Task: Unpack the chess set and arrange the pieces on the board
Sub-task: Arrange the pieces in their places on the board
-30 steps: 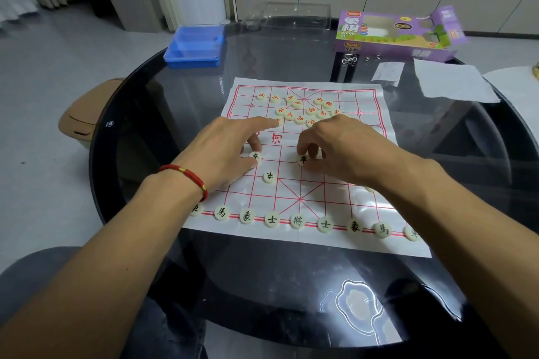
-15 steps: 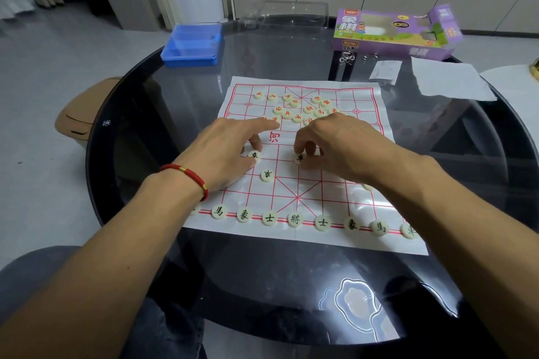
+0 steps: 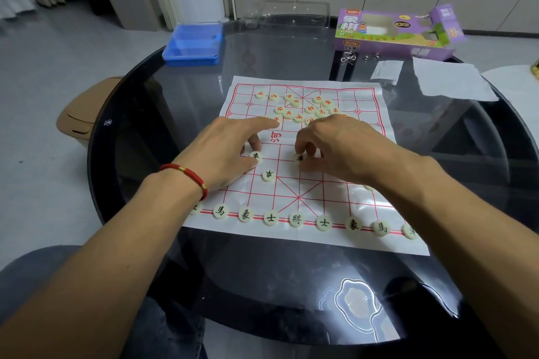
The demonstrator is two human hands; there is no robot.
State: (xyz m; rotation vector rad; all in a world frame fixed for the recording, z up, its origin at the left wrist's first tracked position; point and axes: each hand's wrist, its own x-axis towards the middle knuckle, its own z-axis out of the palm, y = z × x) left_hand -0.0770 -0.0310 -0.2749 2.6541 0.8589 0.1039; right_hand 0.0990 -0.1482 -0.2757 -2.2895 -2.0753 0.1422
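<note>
**Pieces half set on the board**

Board (image 3: pixel 297 242) lies mid-table (image 3: pixel 140 114), bare squares between its rows. 9 black pieces (image 3: pixel 296 219) line the near edge; red pieces (image 3: pixel 297 108) cluster far. Left hand (image 3: pixel 227 151) and right hand (image 3: pixel 338 148) each pinch 1 piece with curled fingers.

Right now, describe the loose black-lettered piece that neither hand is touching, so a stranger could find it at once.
Start at the paper board with red lines on the round glass table. Between the near row of pieces and the two hands sits a lone black-lettered piece, just nearer than the left hand. Its two neighbours each sit at a hand's fingertips; this one lies free.
</note>
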